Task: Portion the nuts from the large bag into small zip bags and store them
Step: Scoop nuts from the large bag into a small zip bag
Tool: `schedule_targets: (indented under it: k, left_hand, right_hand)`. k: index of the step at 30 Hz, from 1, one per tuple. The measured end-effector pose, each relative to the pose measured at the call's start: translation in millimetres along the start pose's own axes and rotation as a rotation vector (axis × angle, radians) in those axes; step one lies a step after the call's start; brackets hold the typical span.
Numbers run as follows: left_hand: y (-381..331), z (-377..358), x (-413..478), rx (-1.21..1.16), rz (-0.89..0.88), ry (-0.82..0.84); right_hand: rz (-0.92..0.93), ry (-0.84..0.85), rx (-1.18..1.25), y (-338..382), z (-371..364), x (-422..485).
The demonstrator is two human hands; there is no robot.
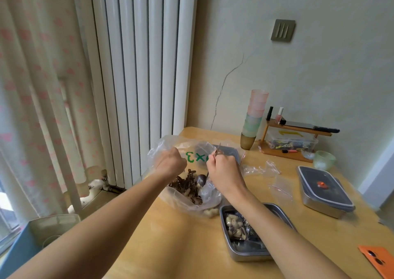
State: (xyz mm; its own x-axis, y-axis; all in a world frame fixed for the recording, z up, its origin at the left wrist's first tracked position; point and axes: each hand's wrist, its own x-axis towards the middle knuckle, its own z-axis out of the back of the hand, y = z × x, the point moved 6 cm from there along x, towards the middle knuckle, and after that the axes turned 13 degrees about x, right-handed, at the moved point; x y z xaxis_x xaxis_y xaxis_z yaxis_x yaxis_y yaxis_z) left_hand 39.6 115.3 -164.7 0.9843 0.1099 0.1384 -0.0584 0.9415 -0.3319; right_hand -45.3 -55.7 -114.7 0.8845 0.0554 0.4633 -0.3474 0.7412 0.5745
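Clear plastic, crumpled and marked with green lettering, forms the large bag (170,195) that lies open on the yellow wooden table (170,236), near its far left corner. Mixed nuts (187,182), striped dark seeds and pale kernels, are heaped in the bag's lower part.

The left hand (170,163) is closed in a fist, gripping the bag's left rim and holding it up. The right hand (223,172) has its fingers curled round the thin handle of a spoon (200,180), whose dark bowl sits among the nuts and whose tip pokes up past the knuckles. Whether this hand also pinches the bag's right rim cannot be told.

Just beside the bag, under the right forearm, an open steel tray (243,255) holds filled bags (236,227) of nuts. Empty small zip bags (279,187) with red seal lines lie flat on the table to the right of the hands. Farther right stands a lidded steel container (324,191).

At the back, against the wall, are a stack of cups (254,116), a small wooden shelf (298,129) and a green glass (324,160). An orange phone (377,259) lies at the table's near right edge. A white radiator (145,65) rises behind the table.
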Motion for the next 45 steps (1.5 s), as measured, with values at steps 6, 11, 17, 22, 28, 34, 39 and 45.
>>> schedule_targets:
  k: [6,11,17,22,28,34,39,45]
  left_hand:
    - [-16.2,3.3,-6.3,0.038,-0.066,-0.014]
    - [-12.1,1.0,-6.2,0.016,-0.073,-0.042]
    - [-11.4,0.3,-9.8,0.046,-0.064,-0.019]
    - [-5.0,-3.0,-11.1,0.022,-0.068,0.003]
    - [12.9,-2.9,-12.8,-0.058,-0.07,-0.068]
    - [28.9,-16.5,-16.6,-0.183,-0.105,0.007]
    - [23.3,-21.5,-28.9,-0.151,-0.305,0.055]
    - [18.9,-24.5,-39.7,-0.142,-0.367,-0.031]
  right_hand:
    - [-0.145,-0.093,0.23,-17.1,-0.9,-6.4]
    - [-0.149,-0.104,0.33,-23.4,3.6,-17.2]
    - [-0.075,0.037,0.454,-14.8,-4.9,-21.3]
    - [-0.374,0.071,0.634,-33.4,-9.8,-16.1]
    - [-0.776,0.007,0.914,-63.1,-17.7,-22.9]
    - [-0.817,-0.159,0.907,-80.4,-1.5,-18.0]
    - [-0.768,-0.255,0.799,-80.2,18.8,-8.4]
    - [-0.702,-0.288,0.74,-73.1,27.4,-1.3]
